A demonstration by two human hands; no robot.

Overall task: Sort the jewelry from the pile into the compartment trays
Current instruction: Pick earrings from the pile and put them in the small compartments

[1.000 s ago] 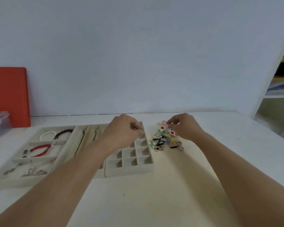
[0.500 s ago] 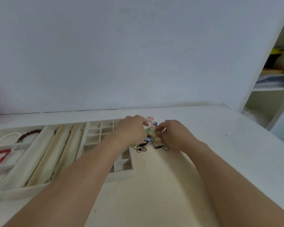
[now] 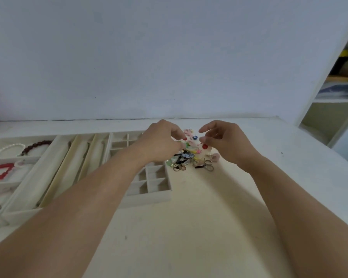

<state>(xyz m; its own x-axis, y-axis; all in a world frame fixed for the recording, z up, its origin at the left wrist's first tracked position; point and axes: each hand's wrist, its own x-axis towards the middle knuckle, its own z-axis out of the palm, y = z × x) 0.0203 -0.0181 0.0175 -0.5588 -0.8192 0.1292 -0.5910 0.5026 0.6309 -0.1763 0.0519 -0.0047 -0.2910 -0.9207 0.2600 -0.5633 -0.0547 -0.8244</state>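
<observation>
On the white table (image 3: 199,227) by a bare wall (image 3: 169,57), both hands' fingers (image 3: 204,129) curled, grasp unclear.

- jewelry pile (image 3: 191,155): mixed pink, green, blue, red, black and gold
- compartment trays (image 3: 149,195): cream-white
- bracelets left of the pile: white (image 3: 9,148), dark maroon (image 3: 36,145), bright red (image 3: 0,173)
- surface (image 3: 189,227): plain off-white

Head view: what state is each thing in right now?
Left hand: pinching a small red piece above the pile.
Right hand: fingers curled over the pile, grip unclear.
Jewelry pile: unsorted, on the table.
Grid tray: visible cells empty.
Red bracelet: in a tray compartment.
</observation>
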